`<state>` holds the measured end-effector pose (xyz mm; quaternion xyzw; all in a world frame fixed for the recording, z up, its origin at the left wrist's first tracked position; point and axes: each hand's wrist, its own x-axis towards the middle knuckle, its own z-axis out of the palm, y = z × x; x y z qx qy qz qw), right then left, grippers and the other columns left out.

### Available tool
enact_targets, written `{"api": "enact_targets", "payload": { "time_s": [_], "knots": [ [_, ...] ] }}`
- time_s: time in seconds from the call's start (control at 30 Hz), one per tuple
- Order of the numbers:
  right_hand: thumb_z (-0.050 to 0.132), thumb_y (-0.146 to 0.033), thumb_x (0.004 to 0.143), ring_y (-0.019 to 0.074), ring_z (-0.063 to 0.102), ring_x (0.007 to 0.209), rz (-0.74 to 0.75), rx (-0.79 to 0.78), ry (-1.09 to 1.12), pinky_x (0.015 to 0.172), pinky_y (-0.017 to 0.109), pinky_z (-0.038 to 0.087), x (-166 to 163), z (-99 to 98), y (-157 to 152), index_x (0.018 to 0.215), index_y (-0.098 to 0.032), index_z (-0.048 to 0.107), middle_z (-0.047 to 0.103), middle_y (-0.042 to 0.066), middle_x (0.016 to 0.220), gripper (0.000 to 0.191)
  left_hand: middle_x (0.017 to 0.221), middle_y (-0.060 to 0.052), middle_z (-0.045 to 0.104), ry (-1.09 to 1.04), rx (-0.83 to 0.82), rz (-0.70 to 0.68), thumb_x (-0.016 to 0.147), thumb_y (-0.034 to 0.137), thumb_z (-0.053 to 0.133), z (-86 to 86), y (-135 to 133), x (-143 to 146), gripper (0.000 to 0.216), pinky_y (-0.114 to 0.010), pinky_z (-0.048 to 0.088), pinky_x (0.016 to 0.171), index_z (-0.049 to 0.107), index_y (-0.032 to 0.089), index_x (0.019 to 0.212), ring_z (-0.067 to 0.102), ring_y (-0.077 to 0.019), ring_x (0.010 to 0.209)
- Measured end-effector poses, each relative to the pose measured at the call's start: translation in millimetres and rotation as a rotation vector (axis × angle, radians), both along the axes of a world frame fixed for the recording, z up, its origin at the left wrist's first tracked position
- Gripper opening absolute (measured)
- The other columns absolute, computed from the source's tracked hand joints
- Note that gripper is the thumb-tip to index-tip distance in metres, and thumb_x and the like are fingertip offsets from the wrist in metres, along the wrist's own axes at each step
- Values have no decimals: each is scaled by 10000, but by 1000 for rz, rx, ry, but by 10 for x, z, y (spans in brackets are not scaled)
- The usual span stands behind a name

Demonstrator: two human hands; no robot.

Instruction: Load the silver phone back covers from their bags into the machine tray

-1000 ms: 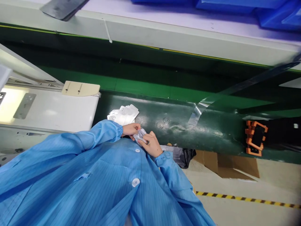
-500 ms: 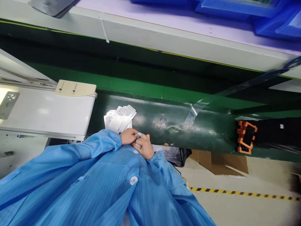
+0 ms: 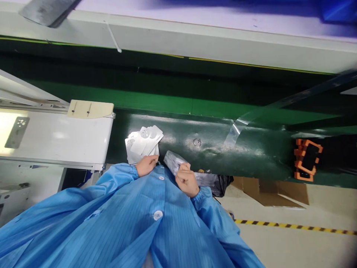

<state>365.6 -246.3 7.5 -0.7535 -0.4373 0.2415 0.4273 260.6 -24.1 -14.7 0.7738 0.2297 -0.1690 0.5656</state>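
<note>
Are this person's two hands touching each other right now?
Apart. The head view shows a strip of blue coat between the left hand and the right hand, which grips a packet.

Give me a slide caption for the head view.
Left hand on a fanned stack of white plates, right hand gripping a clear-wrapped packet, at a green bench.

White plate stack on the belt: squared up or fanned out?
Fanned out: edges of the white plate stack splay apart beside the left hand.
</note>
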Motion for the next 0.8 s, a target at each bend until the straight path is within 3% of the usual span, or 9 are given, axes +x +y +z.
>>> {"api": "enact_targets", "payload": {
  "time_s": [0.1, 0.2, 0.37, 0.5, 0.67, 0.8],
  "knots": [
    [470, -267, 780, 154, 360, 588, -178, 43, 62, 701, 354, 385, 67, -116, -3, 489, -218, 150, 233, -27, 503, 435, 640, 35, 532, -20, -67, 40, 744, 166, 380, -45, -22, 121, 59, -228, 385, 579, 416, 213, 738, 498, -122, 589],
    [506, -250, 735, 137, 316, 558, -339, 138, 197, 702, 357, 429, 148, -252, -81, 491, -224, 139, 185, -45, 509, 441, 735, 7, 591, -78, -149, 83, 688, 112, 344, -60, -4, 332, 223, -222, 409, 567, 465, 196, 854, 546, -114, 602],
    [497, -278, 696, 132, 297, 555, -554, 148, 254, 709, 359, 458, 254, -339, -194, 490, -232, 129, 166, -49, 516, 424, 567, 39, 450, -142, -95, -75, 667, 103, 371, -35, -45, 729, 132, -220, 371, 582, 464, 186, 623, 450, -104, 567],
    [484, -276, 716, 149, 382, 608, -507, 9, 102, 663, 315, 417, 184, -245, -63, 524, -233, 167, 272, -29, 541, 373, 575, 57, 447, -74, -95, -174, 714, 162, 406, -30, -182, 853, 58, -237, 361, 560, 439, 209, 705, 450, -123, 561],
    [570, -384, 792, 173, 465, 741, -323, -133, -77, 794, 336, 411, 14, -90, 222, 605, -228, 357, 459, -14, 612, 323, 710, 40, 445, -192, -4, -234, 797, 303, 472, -55, -323, 938, 127, -285, 404, 697, 386, 222, 752, 446, -148, 692],
    [625, -436, 782, 150, 531, 725, -518, -57, 65, 753, 301, 464, -77, -59, 247, 855, -234, 491, 571, -13, 753, 254, 845, -7, 465, -281, 75, -352, 936, 396, 342, 24, -404, 996, 244, -384, 380, 921, 416, 222, 780, 445, -191, 870]
  ]
}}
